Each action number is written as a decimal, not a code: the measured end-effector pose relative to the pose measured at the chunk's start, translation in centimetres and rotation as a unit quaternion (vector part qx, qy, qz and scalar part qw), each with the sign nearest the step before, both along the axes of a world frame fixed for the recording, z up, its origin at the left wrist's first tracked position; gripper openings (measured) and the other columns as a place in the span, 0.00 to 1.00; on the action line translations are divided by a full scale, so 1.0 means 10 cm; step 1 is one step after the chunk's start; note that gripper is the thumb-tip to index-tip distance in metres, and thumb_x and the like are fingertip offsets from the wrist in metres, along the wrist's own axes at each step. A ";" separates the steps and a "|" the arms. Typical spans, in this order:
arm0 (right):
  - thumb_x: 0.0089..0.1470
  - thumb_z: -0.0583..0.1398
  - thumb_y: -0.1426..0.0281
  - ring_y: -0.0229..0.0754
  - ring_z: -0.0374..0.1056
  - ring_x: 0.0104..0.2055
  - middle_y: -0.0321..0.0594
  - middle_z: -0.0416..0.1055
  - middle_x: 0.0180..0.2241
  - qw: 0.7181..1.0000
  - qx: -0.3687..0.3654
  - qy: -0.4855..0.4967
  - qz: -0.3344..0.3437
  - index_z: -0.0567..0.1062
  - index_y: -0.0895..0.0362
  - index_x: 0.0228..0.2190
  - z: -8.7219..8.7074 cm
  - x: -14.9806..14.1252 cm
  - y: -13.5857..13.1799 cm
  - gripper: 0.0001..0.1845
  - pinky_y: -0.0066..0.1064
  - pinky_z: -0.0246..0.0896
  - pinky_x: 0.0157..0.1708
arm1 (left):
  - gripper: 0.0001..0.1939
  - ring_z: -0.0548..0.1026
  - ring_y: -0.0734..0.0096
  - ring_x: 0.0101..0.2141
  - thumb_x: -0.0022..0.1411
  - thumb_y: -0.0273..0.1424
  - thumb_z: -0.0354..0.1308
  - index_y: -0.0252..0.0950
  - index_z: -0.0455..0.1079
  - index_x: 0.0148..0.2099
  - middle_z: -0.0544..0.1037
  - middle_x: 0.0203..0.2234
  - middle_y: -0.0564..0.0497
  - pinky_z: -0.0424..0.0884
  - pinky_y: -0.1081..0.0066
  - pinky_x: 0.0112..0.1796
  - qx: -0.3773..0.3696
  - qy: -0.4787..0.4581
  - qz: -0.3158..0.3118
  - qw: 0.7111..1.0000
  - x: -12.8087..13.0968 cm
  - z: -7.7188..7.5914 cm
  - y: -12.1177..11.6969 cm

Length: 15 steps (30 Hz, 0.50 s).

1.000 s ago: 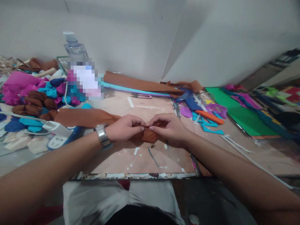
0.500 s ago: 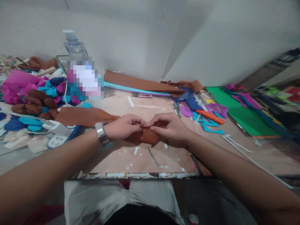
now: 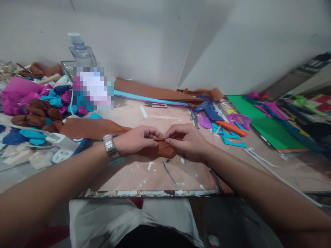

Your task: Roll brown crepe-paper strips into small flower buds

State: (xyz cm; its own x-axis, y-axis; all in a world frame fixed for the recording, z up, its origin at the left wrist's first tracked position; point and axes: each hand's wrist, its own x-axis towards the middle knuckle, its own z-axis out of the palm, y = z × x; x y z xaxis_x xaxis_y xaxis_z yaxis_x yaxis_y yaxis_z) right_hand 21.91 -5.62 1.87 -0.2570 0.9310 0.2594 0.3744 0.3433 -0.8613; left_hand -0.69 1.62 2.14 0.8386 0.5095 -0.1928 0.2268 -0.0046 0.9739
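Observation:
A long strip of brown fabric [image 3: 88,128] runs from the pile at the left, under my left wrist, to the middle of the work board. My left hand [image 3: 137,139] pinches the upper edge of the strip between thumb and fingers. Right beside it, my right hand [image 3: 187,141] pinches the same edge, so the two sets of fingertips nearly touch. Between and below the hands the brown fabric shows a small fold and hangs close to the board. My palms and curled fingers hide part of the strip.
A bottle [image 3: 81,48] stands behind a blurred-out patch. Left lie bunched coloured fabrics [image 3: 22,89] and a white-and-blue corded device [image 3: 63,148]. Along the wall lies a folded brown strip [image 3: 155,90]. At right are an orange cutter [image 3: 231,128], scraps and a green sheet [image 3: 263,120].
Both hands stay almost in place. The fingertips have shifted slightly along the brown fabric's edge, and a little more of the fold shows between them.

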 end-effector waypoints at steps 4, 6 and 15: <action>0.56 0.65 0.71 0.40 0.77 0.34 0.40 0.83 0.33 1.000 0.015 -0.015 0.000 0.84 0.57 0.33 0.00 0.01 0.00 0.05 0.30 0.71 0.36 | 0.14 0.73 0.72 0.36 0.67 0.39 0.61 0.34 0.78 0.46 0.80 0.37 0.51 0.67 0.71 0.40 0.045 -0.009 0.005 0.999 0.01 0.04 -0.01; 0.56 0.65 0.72 0.40 0.77 0.35 0.40 0.83 0.33 0.999 0.029 -0.026 0.002 0.84 0.56 0.33 0.00 0.01 0.00 0.05 0.30 0.70 0.37 | 0.13 0.74 0.70 0.39 0.69 0.39 0.60 0.34 0.78 0.45 0.80 0.38 0.50 0.68 0.69 0.44 0.054 -0.024 0.011 0.998 0.03 0.03 0.00; 0.57 0.65 0.74 0.39 0.76 0.34 0.39 0.82 0.33 0.997 0.054 -0.045 0.010 0.83 0.57 0.34 -0.01 0.02 0.01 0.05 0.29 0.70 0.36 | 0.12 0.72 0.73 0.33 0.63 0.35 0.65 0.33 0.75 0.46 0.77 0.31 0.53 0.65 0.72 0.37 0.029 -0.033 0.038 0.998 0.02 -0.06 0.02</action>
